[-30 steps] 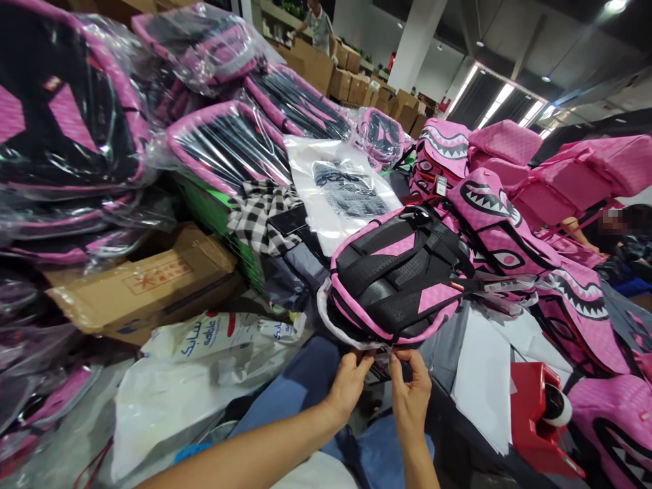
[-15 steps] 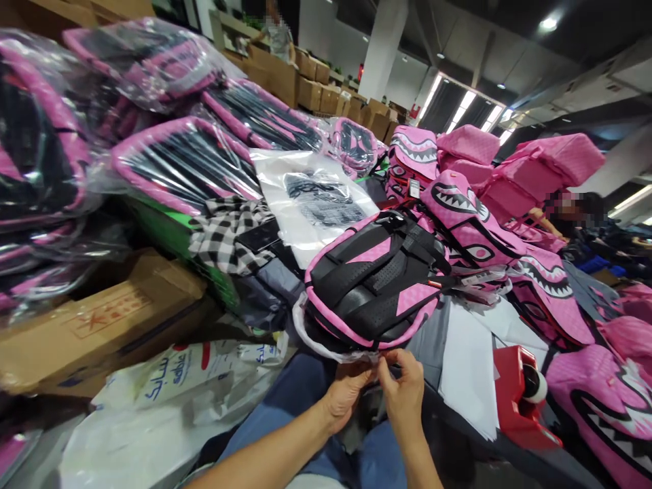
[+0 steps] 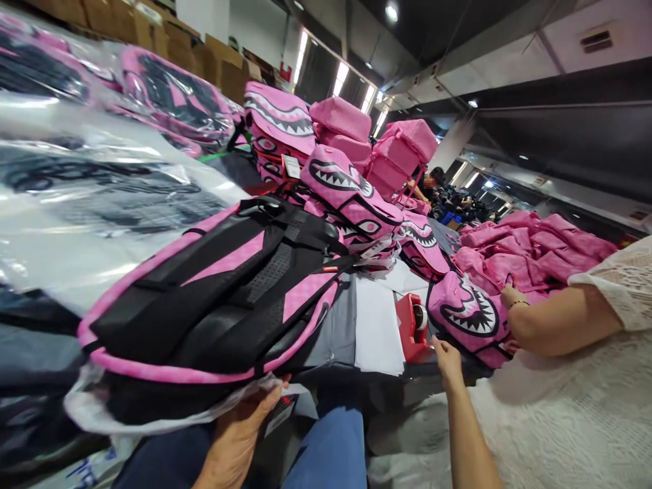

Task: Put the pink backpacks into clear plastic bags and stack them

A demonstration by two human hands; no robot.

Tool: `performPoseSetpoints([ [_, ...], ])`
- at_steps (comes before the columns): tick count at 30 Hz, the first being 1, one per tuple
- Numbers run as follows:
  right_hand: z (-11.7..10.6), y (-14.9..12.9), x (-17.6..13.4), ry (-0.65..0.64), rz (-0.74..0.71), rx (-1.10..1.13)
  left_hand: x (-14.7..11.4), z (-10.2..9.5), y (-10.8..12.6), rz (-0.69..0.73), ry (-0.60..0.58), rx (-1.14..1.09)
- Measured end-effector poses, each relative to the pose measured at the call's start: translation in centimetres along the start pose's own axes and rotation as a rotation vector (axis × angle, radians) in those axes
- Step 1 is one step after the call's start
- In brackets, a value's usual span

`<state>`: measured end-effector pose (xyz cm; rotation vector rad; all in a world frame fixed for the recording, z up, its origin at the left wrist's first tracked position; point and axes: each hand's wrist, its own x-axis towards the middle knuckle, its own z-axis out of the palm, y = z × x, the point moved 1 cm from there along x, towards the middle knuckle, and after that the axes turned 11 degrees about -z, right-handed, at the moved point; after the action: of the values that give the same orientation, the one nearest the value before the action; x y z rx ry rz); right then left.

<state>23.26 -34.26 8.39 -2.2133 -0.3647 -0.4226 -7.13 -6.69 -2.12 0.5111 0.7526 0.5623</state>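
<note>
A black backpack with pink trim [image 3: 224, 285] lies straps up at the table edge in front of me. A clear plastic bag [image 3: 168, 424] is gathered around its lower end. My left hand [image 3: 247, 418] is closed on the bag's edge beneath the backpack, its fingertips partly hidden. A tag or card [image 3: 282, 407] shows beside those fingers. To the right, my right hand [image 3: 448, 360] pinches at the front end of a red tape dispenser [image 3: 411, 333]. A small pale bit, apparently the tape's end, shows at its fingertips.
White sheets [image 3: 377, 326] lie between backpack and dispenser. Pink shark-mouth backpacks [image 3: 351, 190] are stacked behind. Bagged backpacks [image 3: 173, 95] and a sheet of clear plastic [image 3: 102, 204] are at left. Close on my right, another person's arm [image 3: 560, 319] reaches over pink bags.
My view has swung right and closer. My right hand has left the bag's edge and moved right to the tape dispenser. My left hand stays at the bag. A neighbour's arm has come into view.
</note>
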Motion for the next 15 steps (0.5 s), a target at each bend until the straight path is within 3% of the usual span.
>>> performPoseSetpoints([
  [4,1.8,0.5,0.4,-0.010,0.055,0.088,0.1,-0.2,-0.1,0.010,0.016,0.035],
  [8,1.1,0.2,0.1,0.029,0.069,0.117,0.3,-0.4,-0.1,0.041,0.019,0.072],
  [12,0.0,0.1,-2.8,0.126,0.101,0.150,0.5,-0.6,-0.3,0.062,0.018,0.137],
  [15,1.9,-0.6,-5.8,0.112,0.167,0.262,0.7,-0.7,-0.6,0.080,0.033,0.134],
])
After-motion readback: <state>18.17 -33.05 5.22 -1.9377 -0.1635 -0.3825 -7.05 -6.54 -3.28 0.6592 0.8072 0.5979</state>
